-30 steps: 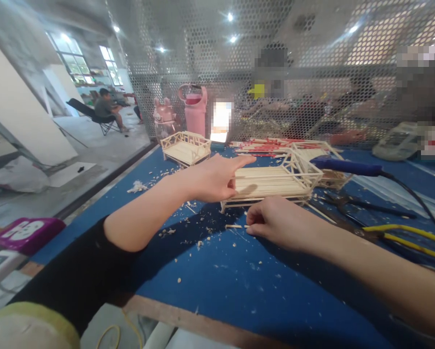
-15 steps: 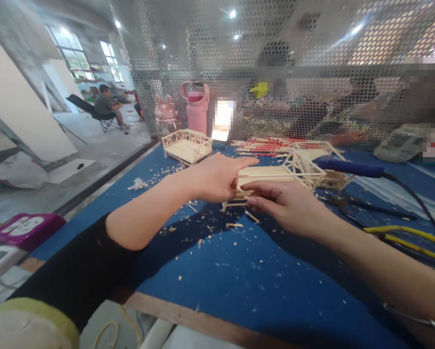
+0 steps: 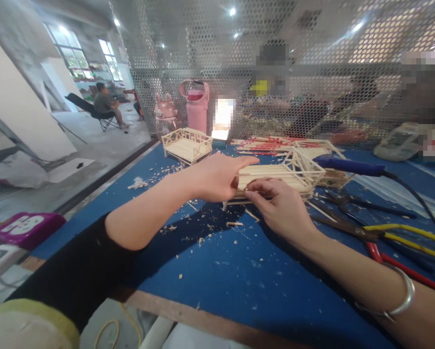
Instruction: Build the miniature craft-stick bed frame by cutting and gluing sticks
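A small model bed of pale wooden sticks (image 3: pixel 286 173) stands on the blue table top (image 3: pixel 239 281). My left hand (image 3: pixel 217 177) grips its near left end, forefinger stretched along the top. My right hand (image 3: pixel 279 206) rests against the bed's front rail, fingertips pinched on a thin stick there. Short stick offcuts (image 3: pixel 235 224) lie just in front of the bed.
A second stick bed (image 3: pixel 186 144) stands at the back left, near two pink bottles (image 3: pixel 195 109). Red-tipped sticks (image 3: pixel 271 144), a blue-handled corded tool (image 3: pixel 351 167) and yellow and red pliers (image 3: pixel 392 232) lie to the right. Perforated metal screen behind, people beyond it.
My right hand left the offcut on the table, rose to the bed's front rail and pinched there. My left hand stayed on the bed's left end.
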Demonstrator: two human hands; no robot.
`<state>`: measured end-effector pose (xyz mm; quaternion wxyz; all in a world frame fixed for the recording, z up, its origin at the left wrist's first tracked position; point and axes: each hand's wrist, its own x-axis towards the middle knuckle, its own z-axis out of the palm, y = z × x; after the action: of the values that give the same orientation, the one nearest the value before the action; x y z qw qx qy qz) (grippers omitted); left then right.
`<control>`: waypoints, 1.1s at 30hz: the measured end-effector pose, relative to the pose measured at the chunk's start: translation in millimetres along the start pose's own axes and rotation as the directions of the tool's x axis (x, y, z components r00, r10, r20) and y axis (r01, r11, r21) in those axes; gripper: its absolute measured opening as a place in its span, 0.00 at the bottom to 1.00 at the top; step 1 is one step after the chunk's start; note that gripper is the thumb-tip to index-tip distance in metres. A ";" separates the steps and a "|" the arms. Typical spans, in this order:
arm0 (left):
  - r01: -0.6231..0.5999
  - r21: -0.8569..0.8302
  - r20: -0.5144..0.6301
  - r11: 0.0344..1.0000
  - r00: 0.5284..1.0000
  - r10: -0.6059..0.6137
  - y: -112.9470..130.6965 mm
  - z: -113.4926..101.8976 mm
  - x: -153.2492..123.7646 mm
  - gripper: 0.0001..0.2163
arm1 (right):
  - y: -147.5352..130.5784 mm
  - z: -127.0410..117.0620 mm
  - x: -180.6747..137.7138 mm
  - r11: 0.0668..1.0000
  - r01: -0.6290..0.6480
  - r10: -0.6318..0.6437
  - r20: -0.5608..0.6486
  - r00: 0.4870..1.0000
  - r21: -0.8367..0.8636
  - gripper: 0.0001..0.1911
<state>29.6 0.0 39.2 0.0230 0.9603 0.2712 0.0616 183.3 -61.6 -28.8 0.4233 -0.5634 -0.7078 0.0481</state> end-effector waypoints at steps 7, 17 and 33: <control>0.015 -0.026 0.008 1.000 1.000 -0.014 2.9 -2.7 -0.5 0.31 | -1.9 2.8 2.6 0.999 -0.053 0.053 0.042 0.998 -0.009 0.09; 0.004 -0.050 0.006 0.999 1.000 -0.004 2.1 -1.9 -2.1 0.34 | -2.8 1.9 5.8 0.999 -0.009 0.013 0.077 0.997 -0.051 0.08; 0.000 -0.092 -0.044 0.996 0.999 -0.004 5.9 -1.2 -3.6 0.35 | -3.1 2.8 5.5 0.998 -0.047 0.050 0.076 0.996 -0.033 0.08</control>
<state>29.5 -6.9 40.4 0.0612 0.9563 0.2696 0.0949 179.1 -57.0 -25.9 0.3857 -0.5848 -0.7103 0.0687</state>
